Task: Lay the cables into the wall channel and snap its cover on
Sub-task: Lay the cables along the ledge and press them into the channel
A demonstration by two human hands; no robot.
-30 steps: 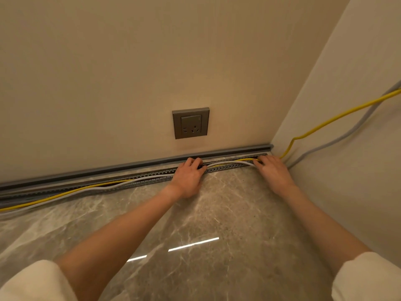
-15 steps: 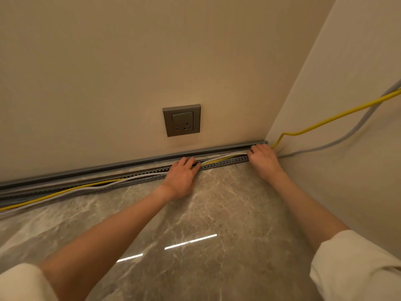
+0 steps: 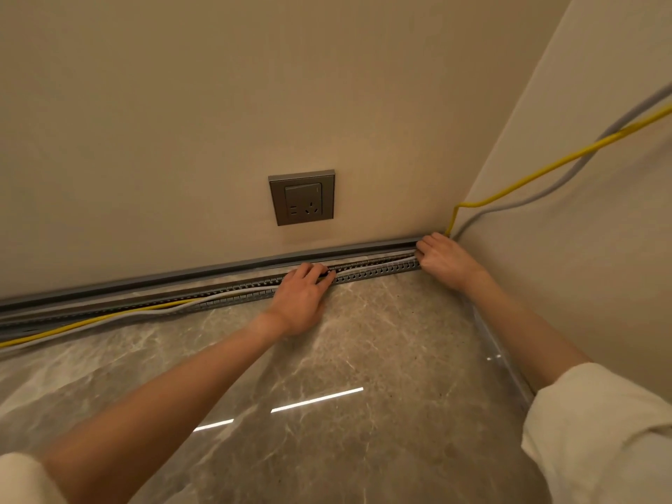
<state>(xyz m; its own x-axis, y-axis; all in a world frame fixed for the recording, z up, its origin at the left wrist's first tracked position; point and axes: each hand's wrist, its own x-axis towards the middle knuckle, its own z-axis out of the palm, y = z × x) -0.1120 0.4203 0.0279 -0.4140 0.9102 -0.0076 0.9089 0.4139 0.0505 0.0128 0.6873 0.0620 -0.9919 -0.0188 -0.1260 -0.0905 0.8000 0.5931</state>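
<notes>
Your left hand (image 3: 303,298) lies palm down at the foot of the wall, fingers straight and slightly spread, their tips pressing down into the open wall channel (image 3: 378,272) onto the cables. Your right hand (image 3: 445,261) is at the channel's corner end, knuckles up, fingers curled down over the cables there; the tips are hidden, so whether they pinch a cable or only push on it is hard to tell.

The channel runs along the base of the back wall, its slotted front edge toward you and no cover on it. Between your hands the grey cable (image 3: 363,269) sits inside it. To the left of your left hand the yellow cable (image 3: 109,319) and the grey one rise out over the front edge and trail onto the marble floor (image 3: 363,351). Past your right hand both cables climb out of the corner and run up along the side wall. A grey wall socket (image 3: 302,198) sits above the channel, between your hands.
</notes>
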